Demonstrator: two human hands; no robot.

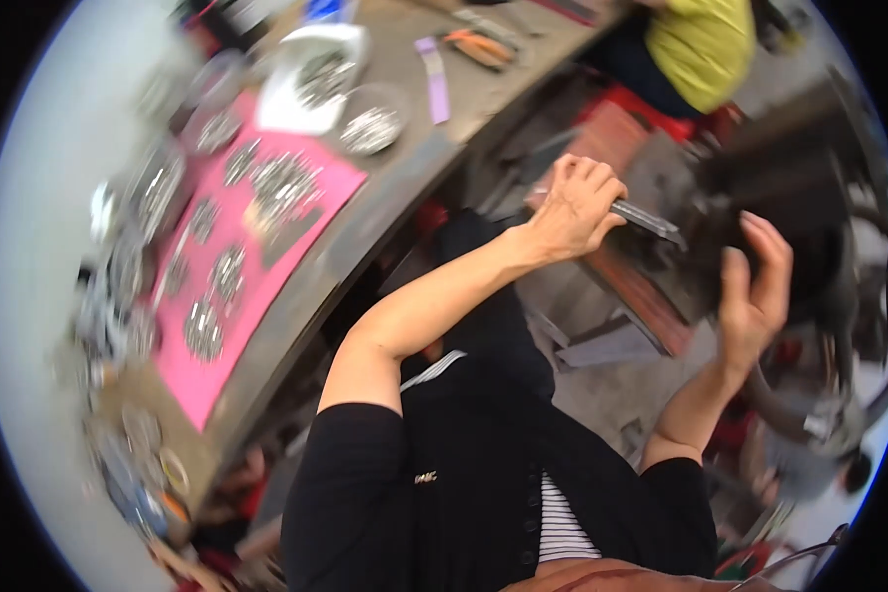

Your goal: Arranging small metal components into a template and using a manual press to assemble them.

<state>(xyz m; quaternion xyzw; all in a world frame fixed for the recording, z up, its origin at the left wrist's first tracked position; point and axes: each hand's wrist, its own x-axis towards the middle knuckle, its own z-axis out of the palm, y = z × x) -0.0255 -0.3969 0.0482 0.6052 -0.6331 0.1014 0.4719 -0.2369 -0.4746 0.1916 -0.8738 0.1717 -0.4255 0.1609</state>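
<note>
My left hand (pixel 577 207) reaches across to the right, its fingers wrapped round a slim grey metal tool (pixel 651 223). The tool's far end points right, toward a dark machine (pixel 784 192); its exact kind is too blurred to tell. Beside that machine my right hand (pixel 757 296) is raised with thumb and fingers apart, holding nothing. A small gap separates it from the tool's end. Below the tool lies a reddish-brown bar or board (pixel 646 306).
On the workbench (pixel 429 163) at left lies a pink sheet (pixel 192 380) with several piles of small shiny metal pieces (pixel 284 187). A white tray (pixel 276 109), clear bowls and orange-handled pliers (pixel 481 47) are farther back. A person in yellow (pixel 705 54) sits at the far right.
</note>
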